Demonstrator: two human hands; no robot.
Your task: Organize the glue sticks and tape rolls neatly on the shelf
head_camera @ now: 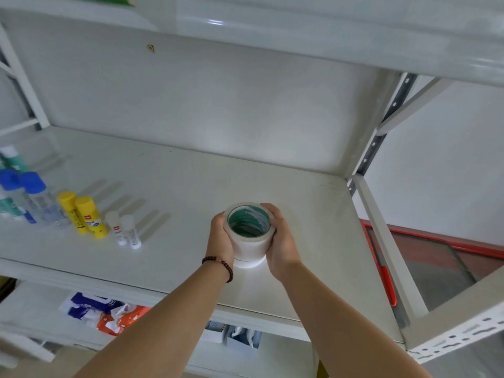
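Note:
A stack of white tape rolls with green cores stands upright near the front middle of the white shelf. My left hand grips the stack's left side and my right hand grips its right side. At the left, glue stands in a row: two yellow glue sticks, two small white glue sticks, and blue-capped glue bottles. Green-and-white bottles stand behind them at the frame's left edge.
A second shelf board hangs close overhead. White uprights frame the right end of the shelf. A red-edged glass case lies beyond it. Coloured packets lie on the lower shelf.

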